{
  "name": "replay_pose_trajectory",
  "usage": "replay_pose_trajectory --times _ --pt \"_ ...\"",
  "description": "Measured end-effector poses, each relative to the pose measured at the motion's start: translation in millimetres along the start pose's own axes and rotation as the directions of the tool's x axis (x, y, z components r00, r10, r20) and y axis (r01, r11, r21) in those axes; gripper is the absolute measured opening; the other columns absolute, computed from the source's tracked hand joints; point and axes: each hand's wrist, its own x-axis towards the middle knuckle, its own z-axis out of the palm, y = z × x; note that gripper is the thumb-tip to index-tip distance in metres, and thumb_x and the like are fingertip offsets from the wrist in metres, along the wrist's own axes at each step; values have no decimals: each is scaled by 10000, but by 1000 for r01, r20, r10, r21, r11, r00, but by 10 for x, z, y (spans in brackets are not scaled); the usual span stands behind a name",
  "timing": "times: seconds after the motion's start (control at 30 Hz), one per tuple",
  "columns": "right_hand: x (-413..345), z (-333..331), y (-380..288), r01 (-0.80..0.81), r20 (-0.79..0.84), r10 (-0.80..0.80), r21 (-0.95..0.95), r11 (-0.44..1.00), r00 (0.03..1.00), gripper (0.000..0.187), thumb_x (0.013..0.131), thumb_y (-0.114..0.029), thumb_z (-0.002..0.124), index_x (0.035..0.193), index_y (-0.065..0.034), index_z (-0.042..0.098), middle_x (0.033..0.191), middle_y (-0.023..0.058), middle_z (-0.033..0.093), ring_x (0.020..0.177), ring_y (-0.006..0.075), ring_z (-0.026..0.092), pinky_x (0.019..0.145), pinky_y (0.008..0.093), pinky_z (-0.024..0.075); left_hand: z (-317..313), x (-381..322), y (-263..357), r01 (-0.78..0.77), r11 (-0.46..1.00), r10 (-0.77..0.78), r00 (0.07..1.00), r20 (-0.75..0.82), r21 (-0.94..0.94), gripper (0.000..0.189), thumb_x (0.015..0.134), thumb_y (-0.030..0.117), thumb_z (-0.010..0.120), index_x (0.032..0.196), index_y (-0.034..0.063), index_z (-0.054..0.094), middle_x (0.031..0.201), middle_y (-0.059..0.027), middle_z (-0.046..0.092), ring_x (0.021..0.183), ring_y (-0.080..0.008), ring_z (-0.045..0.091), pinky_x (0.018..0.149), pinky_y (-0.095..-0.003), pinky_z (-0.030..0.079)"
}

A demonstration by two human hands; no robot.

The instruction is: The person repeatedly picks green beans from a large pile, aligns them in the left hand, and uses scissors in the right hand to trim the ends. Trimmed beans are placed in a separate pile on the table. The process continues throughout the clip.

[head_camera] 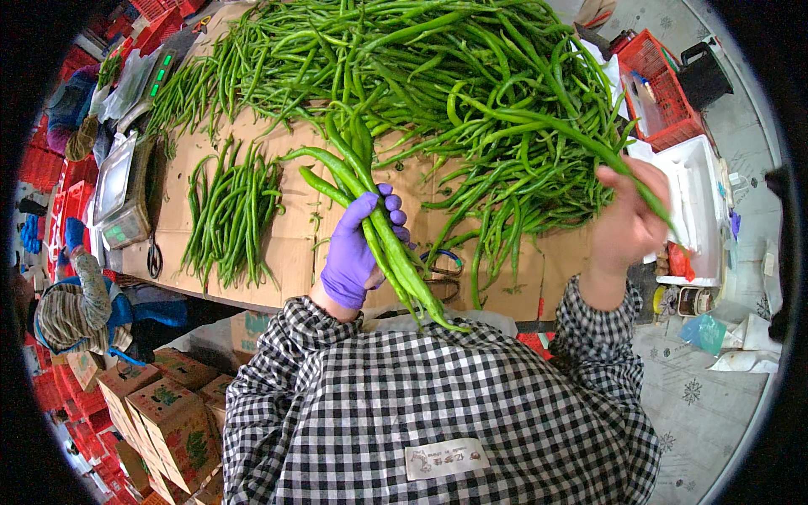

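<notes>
My left hand [360,249], in a purple glove, is closed around a small bunch of long green chili peppers [344,170] near the table's front edge. At the right, my bare right hand [631,211] is blurred by motion, with one long green pepper [568,132] between its fingers. A large heap of the same peppers [442,69] covers the back and right of the cardboard-covered table [297,233]. To the left of my left hand lies a smaller, roughly aligned pile of peppers [230,214]. Scissors [445,271] lie beside my left hand, partly hidden by peppers.
A digital scale [132,189] and black-handled scissors [154,257] are at the table's left. Past the right end are a red plastic basket [685,126] and a white foam box [713,252]. A person [76,309] is at the far left, near cardboard boxes [170,410].
</notes>
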Motion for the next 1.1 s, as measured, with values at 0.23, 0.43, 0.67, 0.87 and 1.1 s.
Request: replay_pose_trajectory --times 0.23,0.43,0.67,0.87,1.1 --pt "-203 212 -193 -281 -22 367 600 749 930 262 938 -226 669 1040 -45 509 1088 136 591 783 264 690 642 333 553 -23 -18 6 66 993 -55 992 115 -97 361 941 213 594 1265 61 550 1149 -91 633 1036 -221 625 765 -331 541" --pt "-587 349 -251 -550 162 614 653 521 773 250 957 -237 646 1025 -61 481 1100 111 582 817 249 680 683 330 540 -82 -18 32 61 992 -44 987 157 -106 367 947 208 580 1280 56 552 1152 -91 639 1036 -217 634 762 -340 541" --pt "-775 573 -455 -449 292 344 500 741 893 242 876 -79 716 980 -36 501 1061 116 577 848 247 661 700 351 543 31 -33 25 42 996 -28 986 161 -82 506 959 229 550 1421 54 438 1352 -145 567 1203 -262 581 761 -312 560" --pt "-865 893 -539 2 642 -204 301 954 739 306 739 58 729 1024 -20 649 1077 151 665 946 309 675 810 355 559 55 -21 12 -41 999 46 979 198 -33 599 964 199 523 1497 29 307 1438 -189 473 1281 -295 521 966 -365 538" --pt "-1008 1030 -486 -219 758 11 174 960 652 237 826 74 613 1035 -18 675 1083 135 679 938 269 684 810 328 553 -160 -84 326 -167 977 180 979 94 -129 437 961 210 570 1354 37 490 1119 -72 666 1017 -230 649 942 -399 513"
